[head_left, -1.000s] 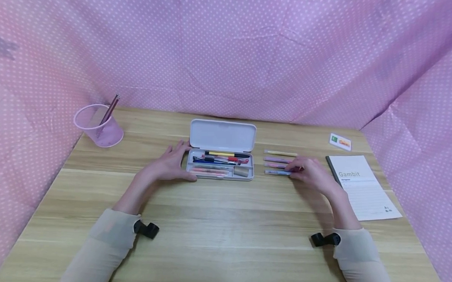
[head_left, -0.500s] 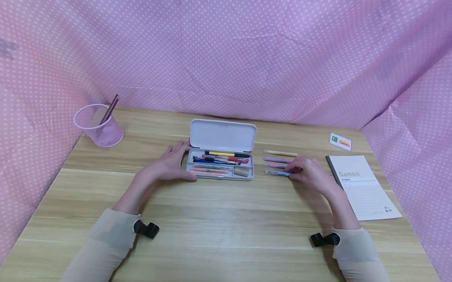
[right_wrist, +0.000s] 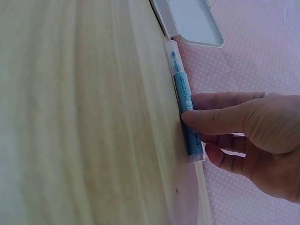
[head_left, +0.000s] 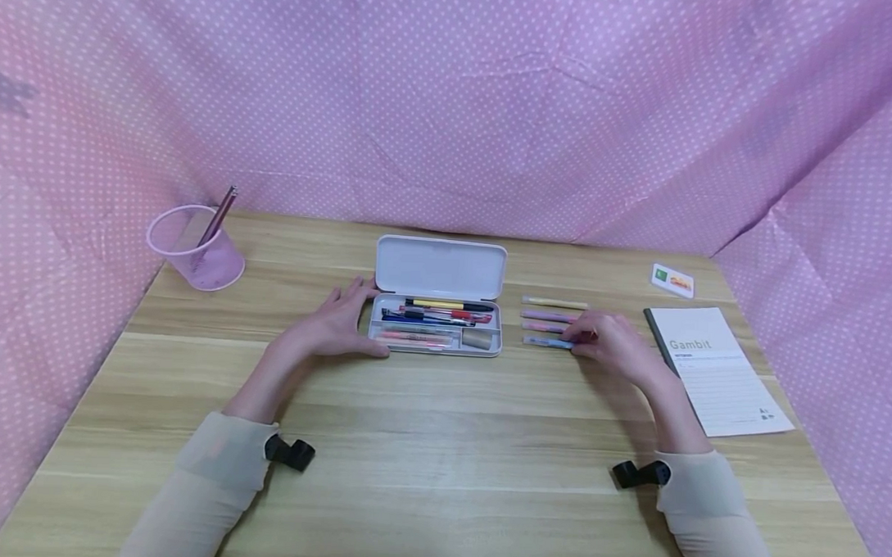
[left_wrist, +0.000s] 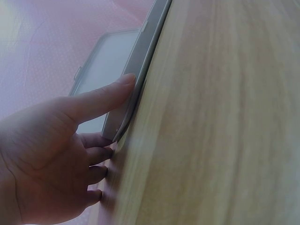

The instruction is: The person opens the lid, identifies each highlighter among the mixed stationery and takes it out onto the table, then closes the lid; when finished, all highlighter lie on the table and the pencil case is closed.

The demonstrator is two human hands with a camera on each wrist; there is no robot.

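An open white pencil case point(head_left: 436, 353) lies mid-table with its lid point(head_left: 441, 267) tilted back; several pens, pink sticks and a grey-beige block are inside. My left hand point(head_left: 331, 324) holds the case's left end, thumb along the front wall and index finger toward the back corner. To the right of the case, several pastel highlighters lie in a row: a yellow one point(head_left: 554, 302), a purple one point(head_left: 544, 315), a pink one point(head_left: 542, 326) and a blue highlighter point(right_wrist: 184, 93) nearest me. My right hand point(head_left: 612, 347) pinches the blue highlighter between thumb and fingers; its right end is hidden in the head view.
A pink mesh pen cup point(head_left: 218, 266) with dark red pencils point(head_left: 217, 216) stands at the back left. On the right lie a white notepad point(head_left: 723, 378) marked "Gambit" and a small white card-like piece point(head_left: 671, 281). Pink dotted cloth point(head_left: 452, 107) walls the table's back and sides.
Hardly anything moves. The right hand's fingers have drawn in on the blue highlighter's right end, while the left hand stays on the pencil case.
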